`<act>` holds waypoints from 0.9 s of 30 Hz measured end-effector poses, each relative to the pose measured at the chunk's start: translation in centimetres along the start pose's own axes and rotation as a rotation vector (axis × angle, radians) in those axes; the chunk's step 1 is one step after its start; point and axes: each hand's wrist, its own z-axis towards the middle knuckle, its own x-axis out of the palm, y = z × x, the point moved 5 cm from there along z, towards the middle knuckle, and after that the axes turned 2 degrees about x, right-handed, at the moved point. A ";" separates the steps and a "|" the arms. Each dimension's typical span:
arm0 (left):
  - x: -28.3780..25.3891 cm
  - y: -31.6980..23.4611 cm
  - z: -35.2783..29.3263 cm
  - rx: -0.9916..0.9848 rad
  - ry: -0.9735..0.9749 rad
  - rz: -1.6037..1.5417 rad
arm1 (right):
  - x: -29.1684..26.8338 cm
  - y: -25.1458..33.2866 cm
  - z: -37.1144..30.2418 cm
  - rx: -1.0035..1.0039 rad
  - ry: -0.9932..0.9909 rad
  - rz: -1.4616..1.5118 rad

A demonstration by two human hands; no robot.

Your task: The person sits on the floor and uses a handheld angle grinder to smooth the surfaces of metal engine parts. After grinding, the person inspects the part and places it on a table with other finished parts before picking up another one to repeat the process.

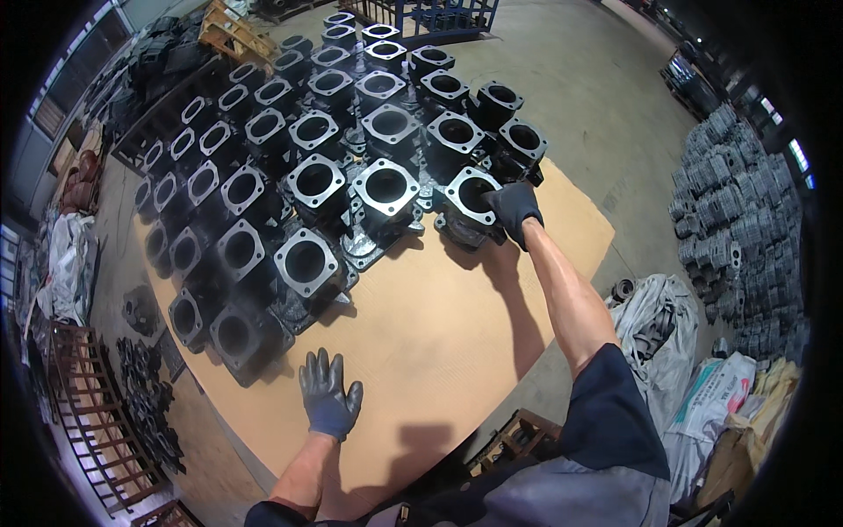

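Both my hands wear dark work gloves. My left hand (331, 393), its fingers spread, is over the tan cardboard sheet (430, 351) near its front. To the right, my right hand (516, 208) is closed on the edge of a black cast-metal housing (470, 195); its thumb side lies by the round bore, and the other fingers are partly hidden. This housing has a bright machined square flange with corner holes. It stands at the front right of many similar housings, close to another flanged housing (387, 187). The nearest housing to my left hand (235, 338) has a darker, blurred top.
Stacks of grey castings (733, 211) rise at the right, with white sacks (659, 316) in front. A rusty metal rack (101, 422) and small dark parts (145, 395) lie at the left. Behind the housings are a blue metal crate (448, 18) and a wooden pallet (233, 35).
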 end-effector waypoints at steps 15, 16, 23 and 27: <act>0.2 -0.3 0.0 0.029 0.048 0.017 | 1.2 -0.8 0.4 0.072 0.004 -0.143; 0.5 -0.4 -0.1 0.032 0.049 0.033 | 1.2 -1.3 0.0 0.025 -0.093 -0.037; 0.6 -0.2 -0.1 0.023 0.074 0.048 | 2.3 -2.8 -10.5 0.127 -0.437 0.508; 1.3 -0.2 -0.3 0.017 0.057 0.080 | 3.8 -2.8 -13.0 0.134 -0.451 0.378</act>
